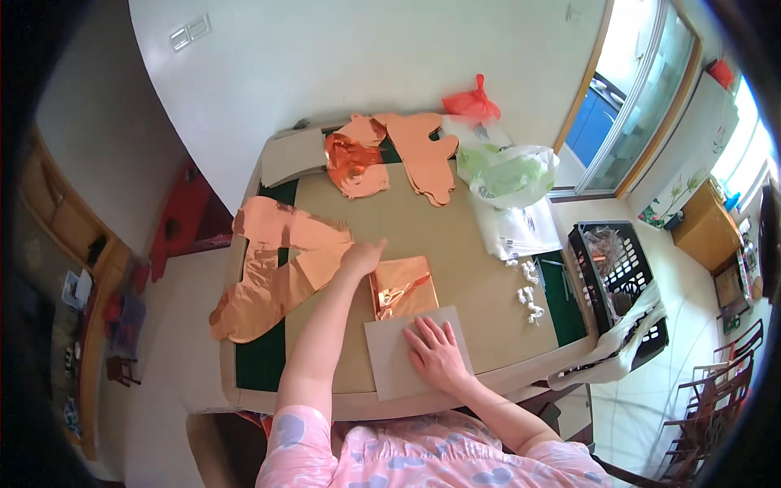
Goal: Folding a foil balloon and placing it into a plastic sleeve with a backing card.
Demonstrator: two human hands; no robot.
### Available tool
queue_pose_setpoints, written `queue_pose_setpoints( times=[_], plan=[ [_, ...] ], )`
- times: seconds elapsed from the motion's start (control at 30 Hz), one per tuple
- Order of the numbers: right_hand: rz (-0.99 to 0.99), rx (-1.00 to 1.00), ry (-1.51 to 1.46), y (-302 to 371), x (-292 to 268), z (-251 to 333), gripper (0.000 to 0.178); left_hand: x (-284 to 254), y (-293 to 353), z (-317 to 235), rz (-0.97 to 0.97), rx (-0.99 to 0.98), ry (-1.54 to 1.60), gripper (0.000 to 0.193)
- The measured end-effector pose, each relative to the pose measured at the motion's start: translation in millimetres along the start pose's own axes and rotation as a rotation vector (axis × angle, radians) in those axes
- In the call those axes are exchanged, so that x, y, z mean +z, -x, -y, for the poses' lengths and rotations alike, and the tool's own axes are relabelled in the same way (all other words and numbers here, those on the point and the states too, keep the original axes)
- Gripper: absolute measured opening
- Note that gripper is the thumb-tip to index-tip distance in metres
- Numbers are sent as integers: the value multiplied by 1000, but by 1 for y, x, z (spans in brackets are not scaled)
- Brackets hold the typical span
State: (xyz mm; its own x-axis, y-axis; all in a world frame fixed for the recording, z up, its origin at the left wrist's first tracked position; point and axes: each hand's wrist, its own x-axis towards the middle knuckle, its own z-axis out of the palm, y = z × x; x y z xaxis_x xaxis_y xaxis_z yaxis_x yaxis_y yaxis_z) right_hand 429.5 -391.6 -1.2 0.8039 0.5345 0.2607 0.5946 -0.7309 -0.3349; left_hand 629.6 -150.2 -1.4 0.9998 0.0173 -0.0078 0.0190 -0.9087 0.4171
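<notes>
the copper foil square (404,291) lies between the hands, toward the table's (529,368) front edge — left hand (364,257) beside its far-left corner, grip unclear — right hand (439,355) spread flat on grey card (390,370).

The square copper-coloured foil-like stack (404,286) looks glossy and lightly creased, while the flat grey rectangular board (389,358) shows a smooth, matt, cardboard-like face. The white-and-green translucent bag (508,175) is crinkled thin plastic; the black perforated basket (649,268) looks like rigid plastic.
</notes>
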Motion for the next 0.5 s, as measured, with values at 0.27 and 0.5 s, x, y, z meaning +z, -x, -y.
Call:
queue_pose_setpoints(
  times=[0.27, 0.5],
  plan=[
    [-1, 43, -5, 1, -3, -8, 44, -30, 66, -2, 511, -384, 840, 58],
    [21, 5, -1, -3, -4, -4, 47, 11, 91, 11, 247, -95, 729, 13]
  ],
)
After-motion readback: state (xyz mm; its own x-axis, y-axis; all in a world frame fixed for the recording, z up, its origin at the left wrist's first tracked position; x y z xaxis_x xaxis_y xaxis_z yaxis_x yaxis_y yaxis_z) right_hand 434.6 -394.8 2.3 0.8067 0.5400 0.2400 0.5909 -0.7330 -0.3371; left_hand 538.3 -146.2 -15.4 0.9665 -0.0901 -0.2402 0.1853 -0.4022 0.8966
